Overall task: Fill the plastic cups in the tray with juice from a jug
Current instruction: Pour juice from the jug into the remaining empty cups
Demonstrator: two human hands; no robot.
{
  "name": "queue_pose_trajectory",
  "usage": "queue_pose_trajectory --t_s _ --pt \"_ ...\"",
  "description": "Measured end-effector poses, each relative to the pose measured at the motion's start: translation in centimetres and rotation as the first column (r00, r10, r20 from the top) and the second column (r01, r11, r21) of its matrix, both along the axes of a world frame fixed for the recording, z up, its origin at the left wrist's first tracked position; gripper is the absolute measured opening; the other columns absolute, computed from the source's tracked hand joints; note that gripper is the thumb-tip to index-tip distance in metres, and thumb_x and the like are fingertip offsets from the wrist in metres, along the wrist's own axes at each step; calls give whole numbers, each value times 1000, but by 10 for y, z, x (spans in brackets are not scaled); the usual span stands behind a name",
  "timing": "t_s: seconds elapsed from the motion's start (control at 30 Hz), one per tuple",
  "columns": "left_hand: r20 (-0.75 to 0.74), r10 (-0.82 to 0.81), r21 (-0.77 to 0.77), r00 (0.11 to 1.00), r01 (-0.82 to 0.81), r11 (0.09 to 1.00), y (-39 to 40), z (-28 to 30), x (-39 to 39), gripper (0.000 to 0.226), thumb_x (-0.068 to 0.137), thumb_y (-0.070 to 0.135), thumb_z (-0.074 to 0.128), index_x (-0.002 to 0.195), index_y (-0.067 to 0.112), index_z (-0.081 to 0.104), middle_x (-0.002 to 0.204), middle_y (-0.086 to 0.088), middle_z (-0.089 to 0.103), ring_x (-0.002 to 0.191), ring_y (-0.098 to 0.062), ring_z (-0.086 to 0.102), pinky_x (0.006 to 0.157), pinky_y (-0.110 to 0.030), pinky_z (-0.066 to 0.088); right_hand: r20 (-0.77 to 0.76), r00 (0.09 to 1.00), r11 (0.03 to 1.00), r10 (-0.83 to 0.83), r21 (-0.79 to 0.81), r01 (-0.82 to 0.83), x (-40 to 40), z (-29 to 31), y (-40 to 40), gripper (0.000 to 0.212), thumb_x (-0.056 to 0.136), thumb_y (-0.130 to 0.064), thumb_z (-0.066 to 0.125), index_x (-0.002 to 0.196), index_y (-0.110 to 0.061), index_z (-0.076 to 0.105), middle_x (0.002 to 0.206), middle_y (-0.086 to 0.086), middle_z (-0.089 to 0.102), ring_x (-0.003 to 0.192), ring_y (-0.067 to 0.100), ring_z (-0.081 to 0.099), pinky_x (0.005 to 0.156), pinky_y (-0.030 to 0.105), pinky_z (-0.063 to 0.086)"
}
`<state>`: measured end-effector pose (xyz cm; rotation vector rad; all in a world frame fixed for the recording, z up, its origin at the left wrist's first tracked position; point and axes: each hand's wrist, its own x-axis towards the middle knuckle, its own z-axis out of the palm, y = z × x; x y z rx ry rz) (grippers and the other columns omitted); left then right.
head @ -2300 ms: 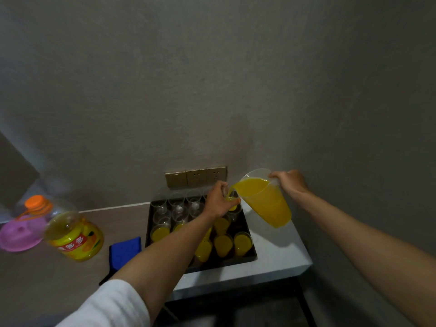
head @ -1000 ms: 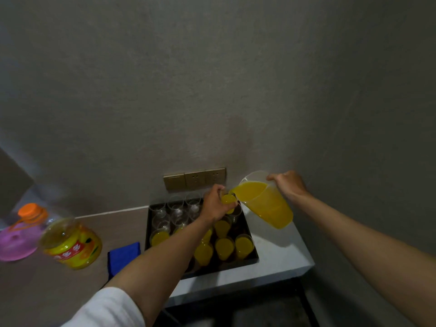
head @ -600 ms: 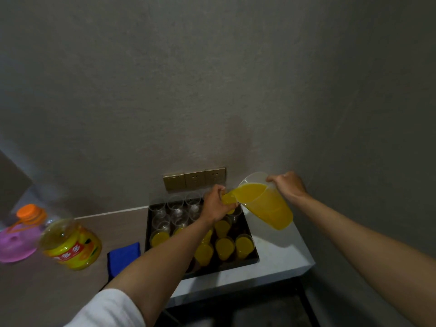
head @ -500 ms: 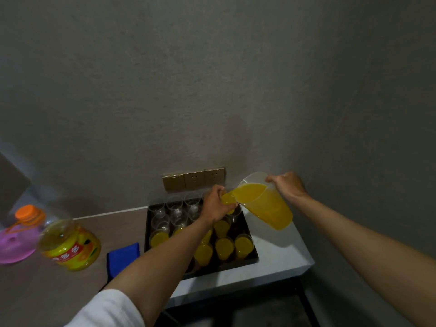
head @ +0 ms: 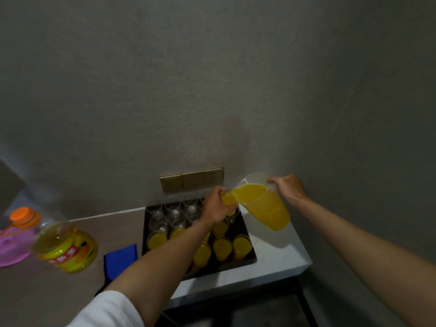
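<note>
A dark tray [head: 249,257] on the white table holds several clear plastic cups; the near ones [head: 221,247] are full of orange juice and the far ones [head: 174,208] stand empty. My left hand [head: 215,206] grips one cup [head: 228,199], lifted above the tray's far right corner and nearly full of juice. My right hand [head: 289,187] holds the clear jug [head: 264,206] by its far side, tilted left, with its spout touching the held cup's rim. The jug is about half full of orange juice.
A big juice bottle [head: 64,247] with an orange cap stands at the left on the brown counter, beside a pink lid [head: 10,250]. A blue cloth [head: 120,258] lies left of the tray. Wall sockets [head: 192,179] sit just behind the tray. The table edge [head: 304,260] drops off at right.
The juice level in the held cup has risen. Both hands and the tilted jug have stayed almost in place.
</note>
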<state>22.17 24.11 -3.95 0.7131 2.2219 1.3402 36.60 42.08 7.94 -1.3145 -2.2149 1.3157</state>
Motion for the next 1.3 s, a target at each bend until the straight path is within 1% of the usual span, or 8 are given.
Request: queue_pose_trajectory --t_s 0.13,0.33,0.53,0.73,0.87,1.07,1.17,1.3 --pt "16 -9 27 1000 8 1000 5 -14 -4 81 53 62 81 125 37 51 119 9 64 108 -16 66 92 -46 58 -63 995 995 -81 -56 77 4 -4 -1 28 84 -31 76 70 -7 74 60 5 64 64 27 60 64 38 47" --pt "-28 -29 8 999 29 1000 7 -8 2 76 55 59 79 123 44 48 120 8 62 106 -16 65 90 -45 59 -162 974 982 -157 -133 136 19 -15 -3 26 86 -24 74 72 -2 72 58 7 51 60 23 46 55 35 35" --pt "-56 -35 -39 998 33 999 8 5 10 63 72 27 88 117 38 46 122 7 58 109 -17 62 90 -41 59 -241 940 956 -243 -223 190 29 -33 -6 23 87 -20 75 87 3 77 71 11 61 66 23 54 59 35 41" --pt "-80 -48 -80 996 42 996 10 1 12 55 77 19 86 116 25 48 117 6 53 100 -9 55 67 -6 45 -278 904 921 -326 -310 236 34 -45 -13 30 90 -15 71 61 -12 63 40 -11 48 37 4 43 41 19 35" --pt "-103 -56 -90 993 47 995 12 -7 12 70 76 21 88 134 22 49 125 7 51 112 -11 52 75 -6 38 -295 887 904 -356 -349 247 37 -48 -17 28 91 -14 70 64 -14 63 36 -14 45 33 0 40 40 17 34" --pt "-136 -104 -153 985 83 985 17 -16 15 71 74 25 88 135 20 51 132 -2 51 120 -19 50 99 -31 46 -302 878 899 -371 -354 258 40 -58 -18 31 91 -15 69 61 -13 62 38 -13 44 47 13 39 50 28 33" --pt "-133 -109 -171 985 85 982 20 -19 16 67 72 24 88 128 20 51 128 -2 50 116 -18 51 96 -30 47 -302 876 900 -375 -345 267 42 -65 -17 29 91 -18 70 63 -12 64 43 -11 46 47 11 40 51 28 34" --pt "-136 -141 -203 981 112 973 22 -23 15 54 68 21 88 109 20 53 115 1 52 101 -14 52 73 -18 40 -302 870 894 -391 -350 281 43 -74 -13 26 89 -21 73 66 -11 65 48 -5 44 48 13 38 52 30 34"
